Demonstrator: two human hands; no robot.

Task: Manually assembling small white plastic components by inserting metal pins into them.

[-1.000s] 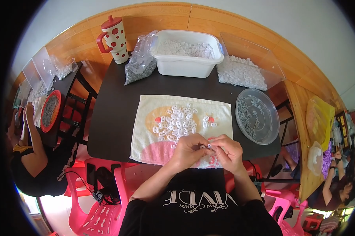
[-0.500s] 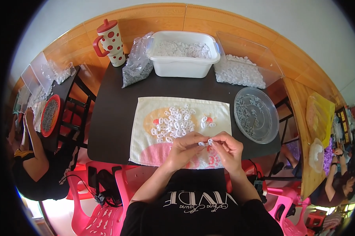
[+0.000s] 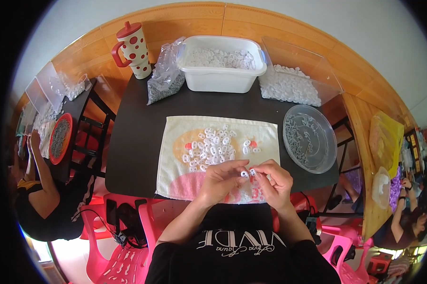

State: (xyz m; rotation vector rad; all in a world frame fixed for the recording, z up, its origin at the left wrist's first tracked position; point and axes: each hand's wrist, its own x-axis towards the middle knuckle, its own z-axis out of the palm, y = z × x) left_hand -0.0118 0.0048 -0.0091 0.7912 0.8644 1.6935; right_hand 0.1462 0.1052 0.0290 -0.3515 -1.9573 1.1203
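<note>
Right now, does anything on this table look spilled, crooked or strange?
Nothing stands out. The small white pieces lie loose in a heap, all on the towel. Both hands pinch one piece above its near edge, and the white tub stands upright.

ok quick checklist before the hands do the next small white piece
1. Small white piece pinched between left hand and right hand: ok.
2. Loose white pieces heaped on the towel within reach: ok.
3. Towel lies flat on the black table: ok.
4. Round clear tray by the right hand holds small grey parts: ok.
5. White tub stocked with pieces: ok.
6. Piece seated correctly: cannot tell.
</note>
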